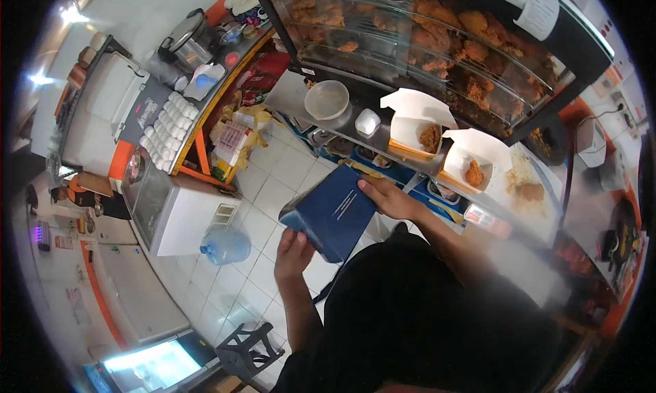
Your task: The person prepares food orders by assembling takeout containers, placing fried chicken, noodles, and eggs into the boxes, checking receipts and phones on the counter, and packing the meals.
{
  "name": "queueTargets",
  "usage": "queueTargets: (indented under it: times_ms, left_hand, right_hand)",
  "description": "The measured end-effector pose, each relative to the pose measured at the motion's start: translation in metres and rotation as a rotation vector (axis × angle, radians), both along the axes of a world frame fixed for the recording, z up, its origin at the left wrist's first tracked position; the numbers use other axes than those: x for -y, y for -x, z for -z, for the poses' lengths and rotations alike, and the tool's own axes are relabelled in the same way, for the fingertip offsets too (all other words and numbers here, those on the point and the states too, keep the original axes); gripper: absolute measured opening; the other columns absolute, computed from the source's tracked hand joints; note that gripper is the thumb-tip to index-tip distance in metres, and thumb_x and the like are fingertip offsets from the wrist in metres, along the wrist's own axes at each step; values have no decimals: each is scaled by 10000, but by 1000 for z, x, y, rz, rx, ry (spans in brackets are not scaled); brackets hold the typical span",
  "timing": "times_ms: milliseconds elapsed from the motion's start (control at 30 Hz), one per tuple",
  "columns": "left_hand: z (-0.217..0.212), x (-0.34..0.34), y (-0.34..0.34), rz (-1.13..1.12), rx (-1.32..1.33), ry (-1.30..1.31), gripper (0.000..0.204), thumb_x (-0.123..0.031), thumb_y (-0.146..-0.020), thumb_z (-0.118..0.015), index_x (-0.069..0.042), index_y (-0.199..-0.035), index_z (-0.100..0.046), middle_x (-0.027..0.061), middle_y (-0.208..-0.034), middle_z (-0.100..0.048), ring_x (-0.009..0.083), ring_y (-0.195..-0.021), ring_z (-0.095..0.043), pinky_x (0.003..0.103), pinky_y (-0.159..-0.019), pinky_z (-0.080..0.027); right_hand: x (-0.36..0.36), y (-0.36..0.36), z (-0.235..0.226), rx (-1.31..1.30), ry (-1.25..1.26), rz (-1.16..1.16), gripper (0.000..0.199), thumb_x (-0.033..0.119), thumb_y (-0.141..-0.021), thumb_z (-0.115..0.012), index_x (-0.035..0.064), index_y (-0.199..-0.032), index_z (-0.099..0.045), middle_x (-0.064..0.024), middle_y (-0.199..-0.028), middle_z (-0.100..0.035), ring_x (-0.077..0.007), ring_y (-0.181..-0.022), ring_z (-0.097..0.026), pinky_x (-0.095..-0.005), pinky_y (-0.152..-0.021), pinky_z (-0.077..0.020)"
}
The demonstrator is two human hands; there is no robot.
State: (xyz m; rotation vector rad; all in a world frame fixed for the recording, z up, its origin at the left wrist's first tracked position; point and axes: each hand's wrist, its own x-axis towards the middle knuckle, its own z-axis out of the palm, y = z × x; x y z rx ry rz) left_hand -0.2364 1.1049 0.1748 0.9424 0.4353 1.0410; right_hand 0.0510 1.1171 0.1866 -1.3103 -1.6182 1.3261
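"Left hand (294, 254)?"
"Pinches the blue packet (331, 212) by its left side; right hand (388, 197) grips its right, probably for balance, above the floor (260, 273)."
"And the boxes (408, 134)?"
"Open on the tabletop (288, 98), presumably for easy access to the chicken (473, 174)."

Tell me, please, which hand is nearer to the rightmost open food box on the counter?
Right. The right hand is left of the box and below it in the picture; the left hand is farther left and lower.
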Motion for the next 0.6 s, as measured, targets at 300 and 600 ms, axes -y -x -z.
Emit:
queueTargets:
  times_ms: [300, 600]
  left_hand:
    - [32, -67, -70, -336, -580, 140, 321, -303, -1045, -549, -16, -1178, -600, 128, -1131, -642, 254, -987, -694, 405, -789, -603]
    - [13, -116, -123, -579, -586, 21, 295, -283, -1081, -496, -4, -1065, -591, 24, -891, -636, 81, -777, -589, 267, -676, -530]
  right_hand:
    - [-18, -9, -16, 14, -701, -113, 543, 130, -828, -787, 28, -1318, -576, -230, -1414, -525, -412, -1325, -507, -480, -1088, -433]
    - [-82, -6, -10, 242, -715, -135, 429, 53, -917, -656, -36, -1327, -567, -235, -1387, -541, -416, -1265, -545, -484, -1064, -446]
